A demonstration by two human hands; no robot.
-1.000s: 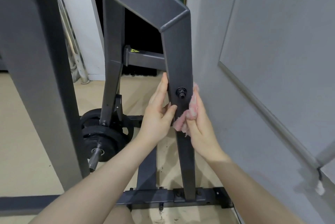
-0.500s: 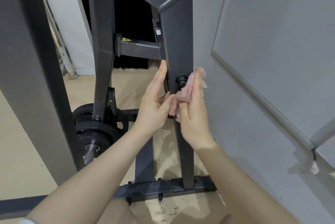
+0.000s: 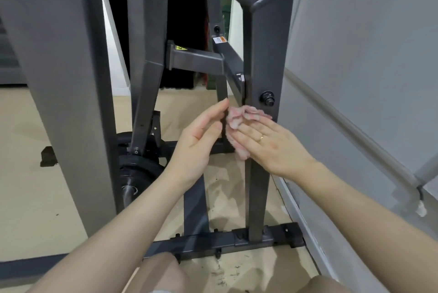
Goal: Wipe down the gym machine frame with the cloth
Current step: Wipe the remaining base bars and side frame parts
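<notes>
Where the dark upright post [image 3: 260, 174] of the gym machine frame rises from its floor bar [image 3: 237, 240], a crumpled pink cloth [image 3: 237, 119] lies pressed against the post's inner edge, just below a black bolt [image 3: 267, 98]. The right hand [image 3: 270, 145] flattens the cloth there with fingers laid straight and together, a ring on one. The left hand [image 3: 199, 136] is half spread beside it, fingertips touching a thinner bar. Weight plates [image 3: 137, 164] sit low behind; a grey wall [image 3: 367, 55] stands close on the right.
</notes>
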